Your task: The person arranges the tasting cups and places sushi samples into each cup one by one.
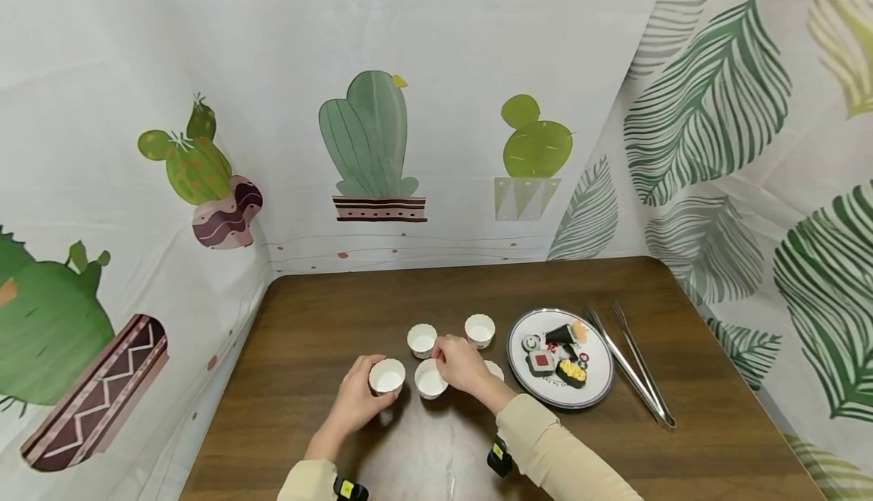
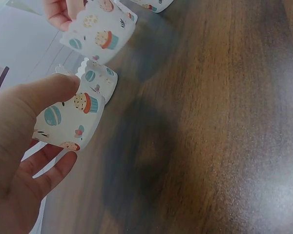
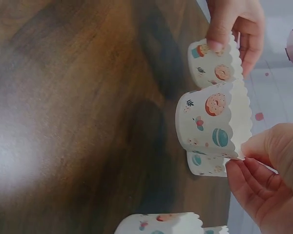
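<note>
My left hand holds a white paper baking cup between thumb and fingers, its mouth facing up. Printed cupcakes and macarons on the cup's side show in the left wrist view. With thumb and fingertips, my right hand pinches the scalloped rim of a second baking cup, just right of the first. Another baking cup stands behind these two, and one more sits at the back right. My right hand partly hides a further baking cup.
A round plate with a dark rim stands on the right, bearing several sushi pieces. Beside it, metal tongs lie spread on the brown wooden table. A printed cloth hangs along the table's back edge.
</note>
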Available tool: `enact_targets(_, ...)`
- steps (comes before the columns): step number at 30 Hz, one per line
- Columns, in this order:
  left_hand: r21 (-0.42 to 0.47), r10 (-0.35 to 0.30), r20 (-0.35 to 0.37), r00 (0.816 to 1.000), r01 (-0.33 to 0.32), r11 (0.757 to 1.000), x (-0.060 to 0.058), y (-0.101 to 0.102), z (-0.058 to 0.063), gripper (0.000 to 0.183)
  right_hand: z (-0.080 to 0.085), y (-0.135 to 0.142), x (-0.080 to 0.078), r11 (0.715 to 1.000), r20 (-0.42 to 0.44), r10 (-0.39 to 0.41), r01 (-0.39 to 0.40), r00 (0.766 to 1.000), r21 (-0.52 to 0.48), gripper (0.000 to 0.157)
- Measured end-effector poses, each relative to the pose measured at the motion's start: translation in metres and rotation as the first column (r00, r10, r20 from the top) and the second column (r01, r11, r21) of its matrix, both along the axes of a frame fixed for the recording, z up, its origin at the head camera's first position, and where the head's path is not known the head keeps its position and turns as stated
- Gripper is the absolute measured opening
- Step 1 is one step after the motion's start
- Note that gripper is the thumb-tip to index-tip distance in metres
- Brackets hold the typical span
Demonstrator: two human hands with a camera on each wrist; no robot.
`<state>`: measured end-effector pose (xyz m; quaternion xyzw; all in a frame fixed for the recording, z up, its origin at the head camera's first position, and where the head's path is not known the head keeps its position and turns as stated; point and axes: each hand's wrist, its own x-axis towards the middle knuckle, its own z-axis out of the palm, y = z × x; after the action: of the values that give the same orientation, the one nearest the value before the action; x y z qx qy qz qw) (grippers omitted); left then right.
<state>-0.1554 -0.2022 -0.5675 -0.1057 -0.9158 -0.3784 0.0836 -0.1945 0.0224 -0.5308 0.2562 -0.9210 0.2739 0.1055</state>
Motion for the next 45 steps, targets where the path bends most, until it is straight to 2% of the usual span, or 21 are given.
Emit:
enact_targets(14, 0.023, 0.016, 0.024, 1.0, -0.017, 1.0, 0.002, -0.003, 0.002, 0.062, -0.014, -0.004, 0.003, 0.999, 0.04, -0.014, 0.012, 0.999, 0.044, 0.014)
enact_targets(25, 0.026, 0.036, 0.034, 0.999, -0.037, 0.999, 0.004, -0.005, 0.0, 0.063, -0.02, -0.004, 0.004, 0.999, 0.023, -0.005, 0.004, 1.0, 0.042, 0.014)
enact_targets(31, 0.026, 0.043, 0.046, 0.998, -0.045, 0.999, 0.005, -0.005, 0.0, 0.063, -0.025, -0.003, 0.005, 0.998, 0.043, -0.007, 0.005, 0.999, 0.055, 0.014)
enact_targets(45, 0.016, 0.049, 0.06, 0.997, -0.05, 0.999, 0.005, -0.005, -0.001, 0.061, -0.026, -0.004, 0.008, 0.999, 0.071, 0.002, -0.006, 0.997, 0.047, 0.013)
